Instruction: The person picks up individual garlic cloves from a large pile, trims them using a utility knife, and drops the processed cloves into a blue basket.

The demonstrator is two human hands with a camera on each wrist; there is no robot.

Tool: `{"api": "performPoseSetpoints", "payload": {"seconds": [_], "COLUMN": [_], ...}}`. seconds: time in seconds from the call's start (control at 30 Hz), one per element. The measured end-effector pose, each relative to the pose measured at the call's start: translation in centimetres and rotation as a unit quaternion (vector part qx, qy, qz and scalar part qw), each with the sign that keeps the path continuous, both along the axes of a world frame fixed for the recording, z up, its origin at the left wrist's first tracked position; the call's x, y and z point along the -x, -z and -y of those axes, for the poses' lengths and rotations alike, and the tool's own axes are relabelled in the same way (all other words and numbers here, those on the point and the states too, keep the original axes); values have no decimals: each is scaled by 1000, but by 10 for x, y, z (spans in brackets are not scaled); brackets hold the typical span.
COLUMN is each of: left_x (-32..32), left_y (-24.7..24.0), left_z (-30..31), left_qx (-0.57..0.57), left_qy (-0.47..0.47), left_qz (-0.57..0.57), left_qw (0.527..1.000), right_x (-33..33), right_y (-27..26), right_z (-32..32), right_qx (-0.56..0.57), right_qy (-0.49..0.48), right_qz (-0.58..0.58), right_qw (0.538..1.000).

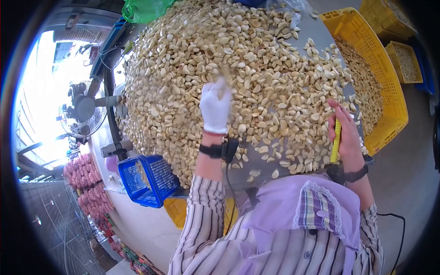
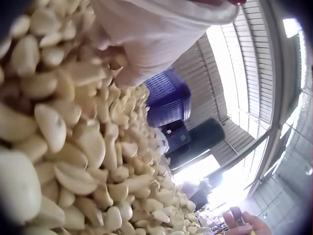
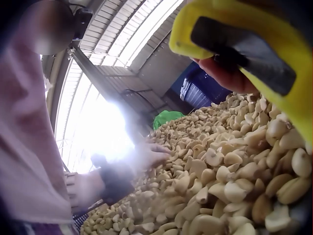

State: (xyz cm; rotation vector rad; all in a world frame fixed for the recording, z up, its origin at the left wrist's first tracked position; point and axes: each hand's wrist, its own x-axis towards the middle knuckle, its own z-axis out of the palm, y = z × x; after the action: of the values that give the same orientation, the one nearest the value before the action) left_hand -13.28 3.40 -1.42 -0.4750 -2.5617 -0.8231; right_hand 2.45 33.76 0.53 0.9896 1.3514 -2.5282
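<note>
A broad heap of pale peeled garlic cloves (image 1: 183, 59) covers the grey table (image 1: 259, 162). Over the heap's middle is my left hand (image 1: 214, 104) in a white glove. Its fingers curl at the cloves, with a clove (image 2: 119, 59) between them in the left wrist view; motion blurs the fingertips in the head view. My bare right hand (image 1: 347, 135), at the heap's right edge, grips a yellow utility knife (image 1: 337, 140). In the right wrist view the yellow handle with its dark slider (image 3: 242, 51) fills the upper right, above the cloves.
A blue basket (image 1: 151, 181) hangs by the table's near left corner. Right of the table stands a big yellow crate (image 1: 394, 105) holding browner cloves. A fan (image 1: 85, 110) is at the left. Green plastic (image 1: 144, 10) lies at the far edge; pink mesh sacks (image 1: 82, 172) are stacked beyond.
</note>
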Motion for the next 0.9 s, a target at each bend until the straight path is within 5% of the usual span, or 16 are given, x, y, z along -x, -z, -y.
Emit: {"api": "performPoseSetpoints", "payload": {"seconds": [0.13,0.27,0.3,0.33,0.37,0.4,0.5,0.67,0.8,0.9], "left_x": [10,7,-1,-9,-14,-20,-45,-75,-87,-92], "left_y": [25,26,7,-6,-7,-9,-17,-31,-37,-35], "left_z": [-7,-6,-11,-13,-14,-16,-28,-43,-47,-46], "left_qx": [84,-84,-305,-499,-553,-553,-637,-580,-523,-521], "left_qy": [-17,6,-10,-30,-9,-10,46,66,84,124], "left_qz": [51,127,306,458,485,486,571,622,649,698], "left_qw": [995,988,902,736,677,677,516,521,546,475], "right_x": [3,3,4,5,6,9,16,18,19,18], "right_y": [-2,-2,-2,-3,-5,-10,-23,-22,-27,-19], "right_z": [5,12,17,22,26,32,52,70,63,59], "right_qx": [-3,-28,-46,-63,-60,-59,-137,-282,-191,-223], "right_qy": [-32,-75,-100,-126,-166,-165,-275,-347,-374,-399], "right_qz": [-6,-22,-33,-43,-55,-53,-80,-175,-110,-109], "right_qw": [999,997,993,989,983,983,948,877,901,883]}}
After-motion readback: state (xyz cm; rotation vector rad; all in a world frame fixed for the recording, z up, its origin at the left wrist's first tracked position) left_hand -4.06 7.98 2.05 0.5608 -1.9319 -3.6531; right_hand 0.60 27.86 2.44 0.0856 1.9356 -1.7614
